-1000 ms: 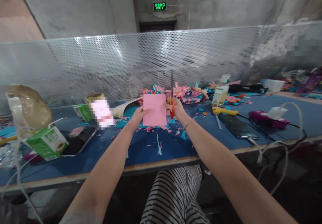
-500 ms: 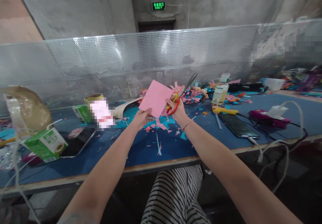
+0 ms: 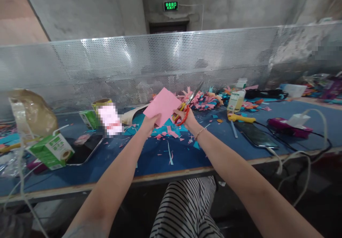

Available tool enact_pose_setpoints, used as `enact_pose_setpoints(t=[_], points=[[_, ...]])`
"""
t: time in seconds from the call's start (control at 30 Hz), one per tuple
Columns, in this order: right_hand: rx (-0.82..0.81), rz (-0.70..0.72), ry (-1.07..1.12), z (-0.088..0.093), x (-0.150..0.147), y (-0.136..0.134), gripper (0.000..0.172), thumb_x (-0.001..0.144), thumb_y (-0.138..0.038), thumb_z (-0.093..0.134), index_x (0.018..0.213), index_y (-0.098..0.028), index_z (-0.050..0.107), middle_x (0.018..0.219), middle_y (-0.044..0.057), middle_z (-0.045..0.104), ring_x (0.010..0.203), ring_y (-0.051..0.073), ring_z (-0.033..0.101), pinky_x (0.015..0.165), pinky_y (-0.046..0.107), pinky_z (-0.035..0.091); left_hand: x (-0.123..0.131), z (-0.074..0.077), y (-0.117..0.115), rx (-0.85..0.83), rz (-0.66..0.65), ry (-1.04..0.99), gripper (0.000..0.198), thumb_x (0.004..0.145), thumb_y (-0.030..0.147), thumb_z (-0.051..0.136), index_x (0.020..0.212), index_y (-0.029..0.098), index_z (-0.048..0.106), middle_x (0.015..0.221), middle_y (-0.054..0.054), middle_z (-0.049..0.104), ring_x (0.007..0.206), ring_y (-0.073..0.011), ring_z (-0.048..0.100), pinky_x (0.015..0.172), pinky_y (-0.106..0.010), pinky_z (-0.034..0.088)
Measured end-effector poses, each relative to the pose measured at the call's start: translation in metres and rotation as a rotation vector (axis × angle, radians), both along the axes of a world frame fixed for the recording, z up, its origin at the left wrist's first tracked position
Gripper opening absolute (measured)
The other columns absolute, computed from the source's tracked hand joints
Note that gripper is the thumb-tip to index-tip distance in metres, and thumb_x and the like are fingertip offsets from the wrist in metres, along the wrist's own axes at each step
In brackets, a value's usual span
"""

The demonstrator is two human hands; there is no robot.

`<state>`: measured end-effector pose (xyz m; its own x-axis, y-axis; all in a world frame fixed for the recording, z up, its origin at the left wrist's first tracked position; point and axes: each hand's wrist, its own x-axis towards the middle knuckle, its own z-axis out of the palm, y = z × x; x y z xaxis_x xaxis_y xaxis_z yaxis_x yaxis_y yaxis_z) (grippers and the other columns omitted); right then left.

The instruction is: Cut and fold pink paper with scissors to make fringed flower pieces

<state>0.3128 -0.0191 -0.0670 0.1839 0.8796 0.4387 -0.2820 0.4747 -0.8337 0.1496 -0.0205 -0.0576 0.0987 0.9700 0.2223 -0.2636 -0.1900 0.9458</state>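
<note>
My left hand point(image 3: 150, 124) pinches the lower left edge of a pink sheet of paper point(image 3: 163, 106), held up over the table. At the sheet's right edge is my right hand point(image 3: 187, 117), closed round the red and yellow handles of a pair of scissors point(image 3: 192, 97). The blades point up and away to the right, clear of the sheet. The right fingertips appear to touch the paper's edge, partly hidden by the handles. Blue paper point(image 3: 140, 121) and pink scraps point(image 3: 173, 133) lie on the table below.
A pile of cut paper strips point(image 3: 204, 101) lies behind the scissors, before a perforated metal screen point(image 3: 107, 63). On the right are a bottle point(image 3: 235, 101), a yellow glue gun point(image 3: 242, 118) and a phone point(image 3: 256, 134) with cables. A green carton point(image 3: 52, 150) stands left on the blue table point(image 3: 149, 165).
The pink sheet has turned and shifted slightly left, and my left thumb now lies over its front. The scissors have tipped a little, their tips moving left. The whole view has shifted slightly.
</note>
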Motion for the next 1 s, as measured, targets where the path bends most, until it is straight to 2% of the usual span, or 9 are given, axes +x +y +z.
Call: enact_pose_setpoints(t=[0.1,0.2,0.3,0.4,0.53,0.67,0.8,1.0], points=[[-0.06,-0.061,-0.256,-0.002,0.008,0.0,0.037,0.059,-0.043,0.064,0.073,-0.021,0.038,0.057,-0.006,0.045,0.05,0.011,0.051,0.048,0.023,0.041,-0.006,0.001,0.007,0.026,0.122,-0.018,0.052,0.058,0.025,0.071,0.107,0.02,0.052,0.092,-0.006,0.064,0.071,-0.015,0.06,0.052,-0.023,0.048],[-0.057,-0.189,-0.621,-0.004,0.015,-0.004,0.035,0.064,-0.049,0.06,0.074,-0.019,0.043,0.059,-0.004,0.048,0.054,0.011,0.048,0.051,0.023,0.038,-0.014,0.004,0.013,0.04,0.239,-0.062,0.045,0.062,0.025,0.068,0.104,0.022,0.052,0.092,-0.004,0.062,0.071,-0.0135,0.059,0.051,-0.021,0.047],[-0.085,-0.241,-0.876,-0.007,0.017,-0.007,0.039,0.064,-0.053,0.06,0.075,-0.018,0.047,0.067,0.001,0.055,0.06,0.013,0.049,0.055,0.023,0.037,-0.02,0.008,0.015,0.023,0.285,-0.088,0.039,0.067,0.025,0.064,0.103,0.022,0.051,0.08,-0.002,0.062,0.064,-0.0129,0.059,0.05,-0.022,0.047],[-0.113,-0.247,-1.029,-0.008,0.016,-0.01,0.044,0.066,-0.058,0.056,0.079,-0.017,0.049,0.077,0.007,0.059,0.064,0.015,0.051,0.057,0.024,0.037,-0.021,0.01,0.014,0.025,0.29,-0.1,0.035,0.07,0.023,0.06,0.104,0.022,0.051,0.072,0.0,0.06,0.059,-0.0126,0.059,0.05,-0.024,0.048],[-0.148,-0.273,-1.161,-0.004,0.015,-0.013,0.052,0.07,-0.064,0.047,0.086,-0.015,0.051,0.085,0.012,0.062,0.07,0.017,0.055,0.058,0.023,0.037,-0.021,0.008,0.018,0.07,0.348,-0.133,0.037,0.068,0.02,0.062,0.103,0.021,0.052,0.08,-0.001,0.061,0.059,-0.0108,0.058,0.052,-0.023,0.048],[-0.194,-0.276,-1.23,0.001,0.013,-0.016,0.054,0.072,-0.064,0.043,0.087,-0.014,0.053,0.086,0.013,0.063,0.073,0.019,0.057,0.059,0.023,0.037,-0.023,0.006,0.022,0.089,0.384,-0.205,0.041,0.065,0.021,0.065,0.104,0.022,0.053,0.092,-0.004,0.06,0.064,-0.0109,0.058,0.052,-0.023,0.049],[-0.195,-0.214,-1.255,0.002,0.011,-0.016,0.051,0.072,-0.063,0.045,0.084,-0.015,0.054,0.08,0.01,0.063,0.071,0.018,0.057,0.059,0.022,0.037,-0.022,0.006,0.022,0.086,0.343,-0.188,0.043,0.062,0.021,0.068,0.103,0.022,0.055,0.093,-0.004,0.06,0.066,-0.0115,0.058,0.052,-0.022,0.049],[-0.107,-0.125,-1.234,0.0,0.009,-0.013,0.053,0.071,-0.064,0.042,0.082,-0.014,0.055,0.073,0.005,0.059,0.064,0.014,0.053,0.061,0.023,0.038,-0.017,0.003,0.017,0.105,0.252,-0.091,0.046,0.061,0.022,0.069,0.106,0.022,0.055,0.098,-0.006,0.062,0.075,-0.0146,0.06,0.056,-0.022,0.05]])
